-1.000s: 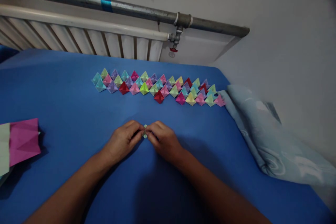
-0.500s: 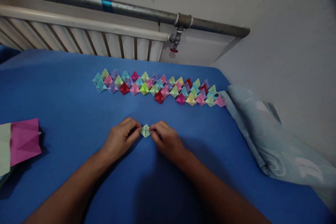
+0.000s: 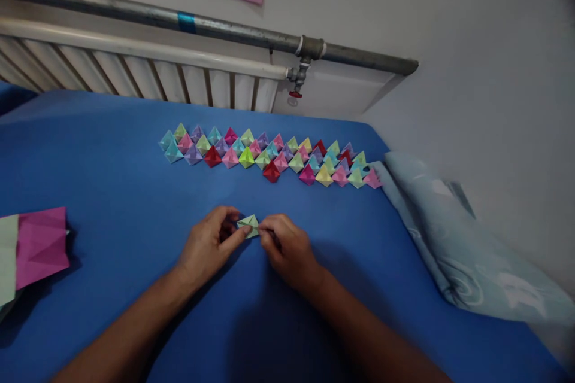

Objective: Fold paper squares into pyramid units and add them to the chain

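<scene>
A small folded piece of pale green paper (image 3: 250, 224) is held between both hands, low over the blue surface. My left hand (image 3: 214, 238) grips its left side, with the thumb on its front face and the fingers behind. On the right corner, my right hand (image 3: 287, 248) pinches the paper between thumb and fingertips. Beyond the hands lie several rows of folded paper pieces in many colours, set close together; a red piece (image 3: 271, 172) is among those nearest my hands.
Creased magenta paper (image 3: 42, 245) and pale green paper (image 3: 8, 260) lie at the left edge. A folded light blue cloth (image 3: 449, 251) rests on the right. Behind the blue surface (image 3: 112, 191) are a white radiator (image 3: 193, 81) and a metal pipe (image 3: 135, 12).
The green paper has turned from a flat-on diamond to a tilted shape. My left thumb has moved onto its face, and my right hand has shifted slightly right and down.
</scene>
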Tool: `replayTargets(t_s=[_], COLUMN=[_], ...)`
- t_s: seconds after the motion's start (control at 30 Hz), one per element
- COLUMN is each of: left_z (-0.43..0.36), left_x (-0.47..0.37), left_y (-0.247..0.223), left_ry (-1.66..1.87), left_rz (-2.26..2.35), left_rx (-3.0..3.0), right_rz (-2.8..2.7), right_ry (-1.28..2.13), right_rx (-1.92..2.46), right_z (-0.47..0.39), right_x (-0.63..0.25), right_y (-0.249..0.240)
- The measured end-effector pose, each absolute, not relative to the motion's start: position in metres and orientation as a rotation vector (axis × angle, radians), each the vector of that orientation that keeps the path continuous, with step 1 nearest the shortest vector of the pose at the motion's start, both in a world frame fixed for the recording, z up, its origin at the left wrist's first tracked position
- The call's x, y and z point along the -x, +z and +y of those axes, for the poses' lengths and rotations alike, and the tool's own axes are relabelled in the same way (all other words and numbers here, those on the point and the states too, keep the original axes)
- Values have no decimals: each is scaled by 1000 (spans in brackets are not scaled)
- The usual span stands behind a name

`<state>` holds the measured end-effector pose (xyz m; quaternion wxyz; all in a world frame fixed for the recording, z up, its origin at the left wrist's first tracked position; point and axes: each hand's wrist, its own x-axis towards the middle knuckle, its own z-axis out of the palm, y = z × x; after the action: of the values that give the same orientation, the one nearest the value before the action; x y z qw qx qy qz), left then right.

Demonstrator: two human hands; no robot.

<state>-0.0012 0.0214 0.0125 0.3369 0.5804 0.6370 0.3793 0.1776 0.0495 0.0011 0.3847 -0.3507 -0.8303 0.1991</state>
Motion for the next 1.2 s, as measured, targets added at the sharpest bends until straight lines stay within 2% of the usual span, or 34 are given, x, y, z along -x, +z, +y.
replayTargets(t_s=[0.8,1.2], left_z=[27,21], left_x=[7,6], left_y=[7,9], left_ry=[1110,954], left_rz=[1523,1487], left_rx=[-1148,-1413], right_rz=[-2124,-1937], right_ry=[577,849], right_rx=[946,1088], right_z=[46,46], right_x=[-177,-178], right_y=[2,5])
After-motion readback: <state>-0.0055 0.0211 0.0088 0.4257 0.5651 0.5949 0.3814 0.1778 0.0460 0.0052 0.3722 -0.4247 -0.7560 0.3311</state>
